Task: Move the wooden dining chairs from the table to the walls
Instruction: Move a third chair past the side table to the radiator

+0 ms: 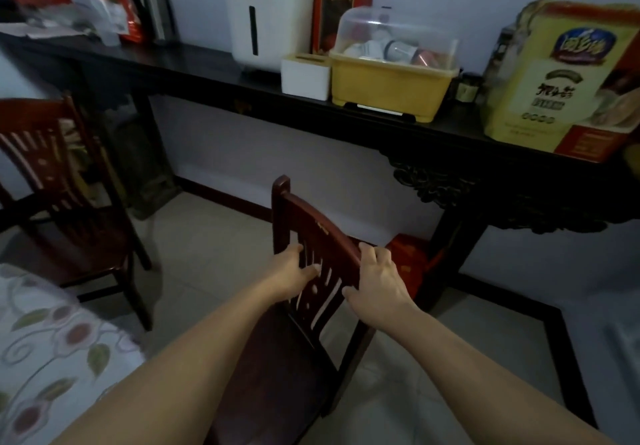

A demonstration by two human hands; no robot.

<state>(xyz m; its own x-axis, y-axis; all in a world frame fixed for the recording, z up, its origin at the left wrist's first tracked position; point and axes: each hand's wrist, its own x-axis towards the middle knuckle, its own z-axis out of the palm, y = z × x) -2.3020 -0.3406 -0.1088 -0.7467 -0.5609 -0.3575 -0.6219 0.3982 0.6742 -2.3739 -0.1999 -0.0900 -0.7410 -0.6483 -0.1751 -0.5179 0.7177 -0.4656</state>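
Wooden dining chair (311,271): on the tiled floor in front of the dark console table (207,66), backrest toward it. Left hand (291,271) fingers curl through the slats; right hand (377,281) wraps the top rail. Likely rigid, heavyish; backrest rail offers firmest hold.

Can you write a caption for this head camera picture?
Both hands, left and right, grip a wooden chair near the dark side table.

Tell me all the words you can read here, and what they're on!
Large yellow and red printed box: Chinese characters on a blue badge and a white label, too blurred to read.
Tall red box: print blurred.
Red packets: unreadable.
Nothing else carries text.
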